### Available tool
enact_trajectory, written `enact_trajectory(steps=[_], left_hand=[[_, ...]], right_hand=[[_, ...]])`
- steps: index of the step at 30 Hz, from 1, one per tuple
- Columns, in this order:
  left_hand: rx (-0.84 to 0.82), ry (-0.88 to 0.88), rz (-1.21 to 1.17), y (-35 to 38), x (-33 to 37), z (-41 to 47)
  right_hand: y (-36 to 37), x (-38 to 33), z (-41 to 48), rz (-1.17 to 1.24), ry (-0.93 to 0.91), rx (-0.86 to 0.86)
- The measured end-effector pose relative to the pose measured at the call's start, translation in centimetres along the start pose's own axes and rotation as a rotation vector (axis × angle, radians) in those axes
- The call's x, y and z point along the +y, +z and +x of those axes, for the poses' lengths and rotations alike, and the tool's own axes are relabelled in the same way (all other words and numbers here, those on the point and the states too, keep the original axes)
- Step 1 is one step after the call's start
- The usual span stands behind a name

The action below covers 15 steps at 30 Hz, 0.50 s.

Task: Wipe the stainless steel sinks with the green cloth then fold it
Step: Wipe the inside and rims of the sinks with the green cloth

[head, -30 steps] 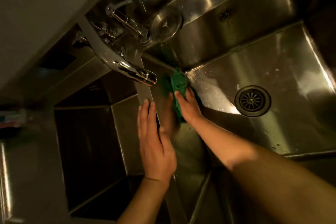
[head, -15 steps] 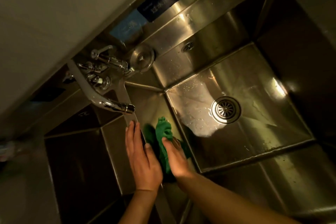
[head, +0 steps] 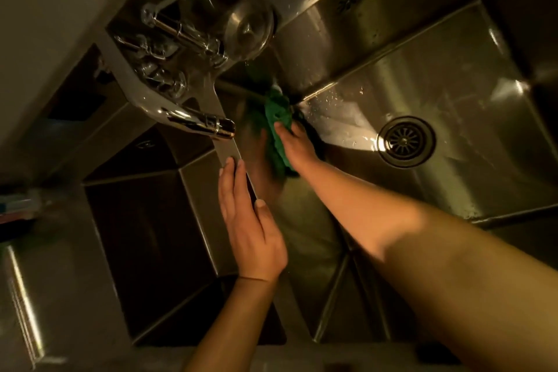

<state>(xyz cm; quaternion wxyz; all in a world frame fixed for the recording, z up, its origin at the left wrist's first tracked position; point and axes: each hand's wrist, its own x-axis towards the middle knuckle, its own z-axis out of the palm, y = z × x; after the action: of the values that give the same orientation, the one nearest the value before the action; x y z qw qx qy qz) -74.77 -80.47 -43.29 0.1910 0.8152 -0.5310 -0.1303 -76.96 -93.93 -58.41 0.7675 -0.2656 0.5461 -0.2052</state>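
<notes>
The green cloth (head: 276, 112) is bunched against the left wall of the right sink (head: 453, 93), close to its far corner. My right hand (head: 300, 149) holds it there, thumb over the cloth and the other fingers hidden behind it. A blurred reflection of hand and cloth shows on the steel wall. My left hand (head: 247, 220) lies flat, fingers straight, on the divider (head: 225, 146) between the two sinks. The left sink (head: 151, 235) is dark and deep.
A chrome faucet spout (head: 196, 119) hangs over the divider just beyond my left fingertips, with its taps (head: 169, 24) behind it. A round drain (head: 406, 140) sits in the wet right sink floor. A round steel plug (head: 250, 29) rests on the back ledge.
My right hand has pushed the cloth along the sink wall away from me, back up to the far corner. My left hand stays flat on the divider.
</notes>
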Motion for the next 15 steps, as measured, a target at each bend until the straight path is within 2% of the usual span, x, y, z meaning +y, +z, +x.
enact_trajectory(steps=[7,11,13,15], left_hand=[[-0.011,-0.027,0.014,-0.4,0.9,0.1],[-0.02,-0.06,0.02,-0.5,1.3,0.2],[-0.018,-0.073,0.02,-0.6,1.5,0.2],[-0.014,-0.077,0.009,-0.7,1.7,0.1]], right_hand=[[-1.8,7.5,-8.3,0.114,0.26,0.102],[-2.2,8.9,-13.9,-0.067,0.457,0.124],[-2.0,8.4,-16.1,-0.118,0.482,0.127],[-2.1,7.6,-18.1,-0.041,0.443,0.076]])
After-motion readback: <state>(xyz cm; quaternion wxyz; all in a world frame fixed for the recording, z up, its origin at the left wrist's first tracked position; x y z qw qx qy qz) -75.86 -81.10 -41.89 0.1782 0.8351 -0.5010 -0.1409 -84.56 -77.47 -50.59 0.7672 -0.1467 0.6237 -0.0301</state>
